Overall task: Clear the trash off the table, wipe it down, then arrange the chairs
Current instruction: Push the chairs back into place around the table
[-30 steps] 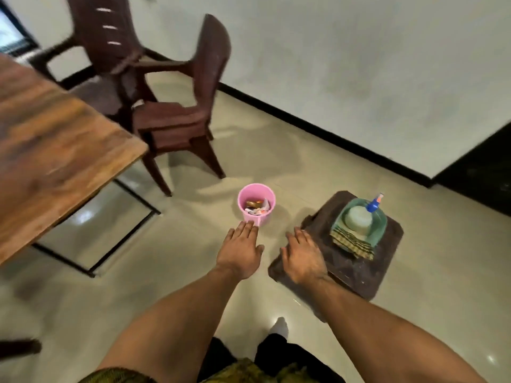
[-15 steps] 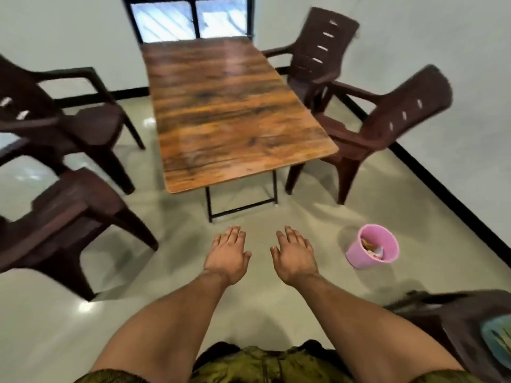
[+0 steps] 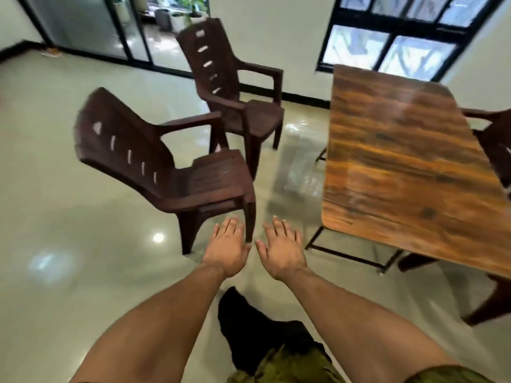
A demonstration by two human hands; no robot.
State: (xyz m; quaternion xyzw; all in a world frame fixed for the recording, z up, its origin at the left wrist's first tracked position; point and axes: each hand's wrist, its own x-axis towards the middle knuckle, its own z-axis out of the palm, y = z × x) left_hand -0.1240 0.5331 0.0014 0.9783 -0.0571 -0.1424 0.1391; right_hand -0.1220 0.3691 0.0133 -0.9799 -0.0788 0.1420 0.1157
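The bare wooden table [image 3: 401, 167] with black metal legs stands at the right. Two dark brown plastic armchairs stand left of it, away from its edge: a near chair [image 3: 177, 172] and a far chair [image 3: 237, 98]. Parts of other chairs [image 3: 495, 139] show beyond the table's right side. My left hand [image 3: 228, 248] and my right hand [image 3: 282, 250] reach forward side by side, palms down, fingers straight, holding nothing. They hover just short of the near chair's front leg.
Glossy pale floor tiles spread to the left and front. Glass doors [image 3: 132, 29] stand at the back left and a black-framed window [image 3: 401, 37] behind the table. My dark-clothed leg [image 3: 249, 327] shows at the bottom.
My view has swung left from the pink bin and stool, across the table, to the two left-hand chairs. Both hands stay empty and outstretched.
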